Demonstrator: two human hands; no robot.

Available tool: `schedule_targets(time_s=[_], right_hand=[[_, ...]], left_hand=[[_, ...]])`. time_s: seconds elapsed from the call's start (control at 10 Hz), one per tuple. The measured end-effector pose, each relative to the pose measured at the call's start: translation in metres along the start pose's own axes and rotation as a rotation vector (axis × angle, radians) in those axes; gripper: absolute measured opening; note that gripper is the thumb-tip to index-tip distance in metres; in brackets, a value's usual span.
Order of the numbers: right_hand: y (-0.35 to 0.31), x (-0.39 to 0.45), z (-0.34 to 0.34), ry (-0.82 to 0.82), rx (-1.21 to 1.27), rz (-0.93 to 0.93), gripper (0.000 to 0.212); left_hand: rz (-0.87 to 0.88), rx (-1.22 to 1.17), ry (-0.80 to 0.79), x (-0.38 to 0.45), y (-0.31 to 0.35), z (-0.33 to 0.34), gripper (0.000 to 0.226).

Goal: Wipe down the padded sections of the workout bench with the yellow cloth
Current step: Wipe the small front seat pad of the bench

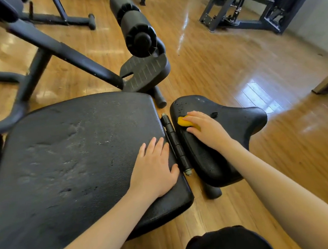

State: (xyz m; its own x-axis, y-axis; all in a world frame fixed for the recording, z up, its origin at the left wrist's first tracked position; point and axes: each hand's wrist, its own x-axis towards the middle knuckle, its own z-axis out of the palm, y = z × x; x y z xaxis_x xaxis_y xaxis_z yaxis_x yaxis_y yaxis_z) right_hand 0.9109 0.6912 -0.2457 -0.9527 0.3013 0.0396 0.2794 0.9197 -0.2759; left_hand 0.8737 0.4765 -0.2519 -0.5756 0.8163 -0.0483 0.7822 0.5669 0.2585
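Note:
The workout bench has a large black back pad (73,161) and, to its right across a metal hinge (175,143), a smaller black seat pad (233,122). My left hand (154,168) lies flat with straight fingers on the right edge of the large pad. My right hand (206,128) presses the yellow cloth (184,121) against the left part of the seat pad; most of the cloth is hidden under the fingers. The large pad's surface looks worn and creased, with small specks. Droplets sit on the seat pad's far end.
Beyond the bench stands another machine with black foam rollers (133,22), a ribbed foot plate (145,72) and a slanted frame (59,52). A weight rack (248,5) stands at the back right. The floor (233,64) is glossy wood. My dark-clothed knee (227,243) shows at the bottom.

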Motion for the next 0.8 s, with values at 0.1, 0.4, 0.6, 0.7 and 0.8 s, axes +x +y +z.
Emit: schedule_targets(time_s=[0.1,0.4,0.6,0.7,0.8], right_hand=[[0.017,0.02,-0.003,0.029,0.048,-0.006,0.037],[0.027,0.08,-0.01,0.132,0.026,0.306,0.034],[0.004,0.02,0.004,-0.014,-0.009,-0.088,0.036],[0.017,0.033,-0.003,-0.013,0.059,-0.074,0.033],[0.028,0.068,-0.01,0.07,0.116,0.061,0.031]], left_hand=[[0.001,-0.001,0.0,0.0,-0.002,0.002,0.067],[0.008,0.032,-0.022,0.001,-0.005,0.004,0.067],[0.007,0.017,-0.014,0.001,-0.003,0.004,0.067],[0.007,0.013,0.001,0.001,-0.003,0.005,0.067],[0.005,0.017,-0.005,0.001,-0.002,0.005,0.067]])
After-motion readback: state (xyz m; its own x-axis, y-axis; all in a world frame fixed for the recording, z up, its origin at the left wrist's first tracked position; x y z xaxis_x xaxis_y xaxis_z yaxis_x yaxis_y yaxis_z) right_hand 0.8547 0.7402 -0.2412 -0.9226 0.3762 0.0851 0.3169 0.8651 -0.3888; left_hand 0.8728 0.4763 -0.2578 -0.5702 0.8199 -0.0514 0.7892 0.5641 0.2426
